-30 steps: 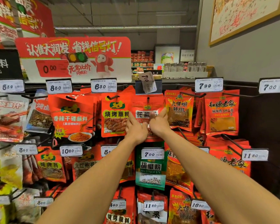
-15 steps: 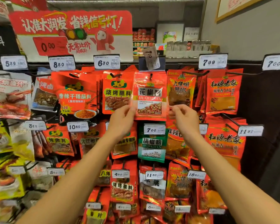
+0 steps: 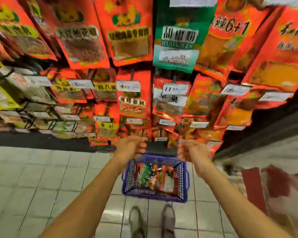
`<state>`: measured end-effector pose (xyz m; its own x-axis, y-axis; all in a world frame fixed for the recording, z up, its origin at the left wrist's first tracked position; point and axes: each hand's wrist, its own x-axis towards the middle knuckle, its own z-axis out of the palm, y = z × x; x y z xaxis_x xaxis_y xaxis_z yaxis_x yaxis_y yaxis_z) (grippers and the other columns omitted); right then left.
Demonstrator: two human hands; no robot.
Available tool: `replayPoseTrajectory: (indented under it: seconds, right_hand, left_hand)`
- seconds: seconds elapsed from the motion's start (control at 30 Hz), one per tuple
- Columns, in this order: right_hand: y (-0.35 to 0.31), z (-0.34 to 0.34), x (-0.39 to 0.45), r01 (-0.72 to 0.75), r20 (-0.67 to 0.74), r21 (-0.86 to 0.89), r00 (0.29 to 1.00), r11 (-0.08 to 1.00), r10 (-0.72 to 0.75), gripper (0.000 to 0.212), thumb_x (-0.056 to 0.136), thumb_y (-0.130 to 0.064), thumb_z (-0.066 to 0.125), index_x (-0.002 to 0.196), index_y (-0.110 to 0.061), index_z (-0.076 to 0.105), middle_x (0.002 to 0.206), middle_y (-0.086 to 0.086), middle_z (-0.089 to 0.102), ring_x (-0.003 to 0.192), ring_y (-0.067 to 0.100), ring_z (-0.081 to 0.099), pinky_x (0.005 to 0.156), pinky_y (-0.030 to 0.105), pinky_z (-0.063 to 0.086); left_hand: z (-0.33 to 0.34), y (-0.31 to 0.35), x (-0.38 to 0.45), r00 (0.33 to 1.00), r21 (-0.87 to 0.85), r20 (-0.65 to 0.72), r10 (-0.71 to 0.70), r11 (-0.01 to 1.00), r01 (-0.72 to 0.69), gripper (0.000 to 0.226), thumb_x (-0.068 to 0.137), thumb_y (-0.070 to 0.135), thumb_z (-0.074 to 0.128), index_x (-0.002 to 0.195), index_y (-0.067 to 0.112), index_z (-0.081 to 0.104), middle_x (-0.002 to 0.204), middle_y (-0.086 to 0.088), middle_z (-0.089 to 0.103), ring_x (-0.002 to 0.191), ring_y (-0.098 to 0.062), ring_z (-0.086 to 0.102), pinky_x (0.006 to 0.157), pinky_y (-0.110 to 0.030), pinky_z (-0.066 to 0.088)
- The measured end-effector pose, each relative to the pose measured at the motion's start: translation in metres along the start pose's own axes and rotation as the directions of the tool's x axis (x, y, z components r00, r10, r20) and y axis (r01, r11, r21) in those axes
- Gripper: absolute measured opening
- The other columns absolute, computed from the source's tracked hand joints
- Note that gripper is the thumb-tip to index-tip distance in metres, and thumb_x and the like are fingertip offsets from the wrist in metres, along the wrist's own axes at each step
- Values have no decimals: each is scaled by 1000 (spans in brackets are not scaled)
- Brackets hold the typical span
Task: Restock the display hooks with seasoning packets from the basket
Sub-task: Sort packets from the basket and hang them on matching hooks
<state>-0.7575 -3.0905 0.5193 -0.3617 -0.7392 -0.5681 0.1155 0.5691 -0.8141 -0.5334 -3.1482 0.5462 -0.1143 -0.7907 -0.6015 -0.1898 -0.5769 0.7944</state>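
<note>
A blue plastic mesh shopping basket (image 3: 155, 179) sits on the pale tiled floor (image 3: 33, 177), just in front of the person's two grey shoes (image 3: 136, 220). It holds a jumble of glossy red, green and orange seasoning packets (image 3: 153, 177), blurred together. The left hand (image 3: 130, 146) and right hand (image 3: 187, 150) hang above the basket's far rim, apart from it, one to each side. Both hands have loosely curled fingers and hold nothing that shows. Behind them, rows of red packets (image 3: 132, 100) and one green packet (image 3: 175, 35) hang on the display rack with white price tags (image 3: 175, 89).
</note>
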Motion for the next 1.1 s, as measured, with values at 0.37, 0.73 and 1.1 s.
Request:
replayPoseTrajectory:
  seconds: [0.37,0.73,1.1]
  right_hand:
    - [296,26,127,-469,-185,-64,873,881,452,14,93,-19,64,86,-8,71,76,14,74,64,29,70,63,39,62]
    - [533,21,279,-279,-45,-831,897,482,440,18,102,-21,49,94,-11,62,102,13,65,93,29,62,71,32,40]
    - [617,35,399,-32,-32,-999,929,-6,369,75,90,-21,62,154,-10,24,151,18,34,124,43,55,91,54,50]
  left_hand:
    - [25,-257,126,864,-101,-91,-495,868,487,11,98,13,53,94,10,63,85,-10,64,68,-22,60,64,-30,46]
    - [36,-467,288,755,10,-19,-656,755,656,30,104,12,36,85,13,59,77,-8,61,65,-22,57,60,-27,46]
    - [50,-587,383,805,250,4,-594,780,574,23,99,8,50,80,16,60,70,-5,62,54,-17,57,49,-22,44]
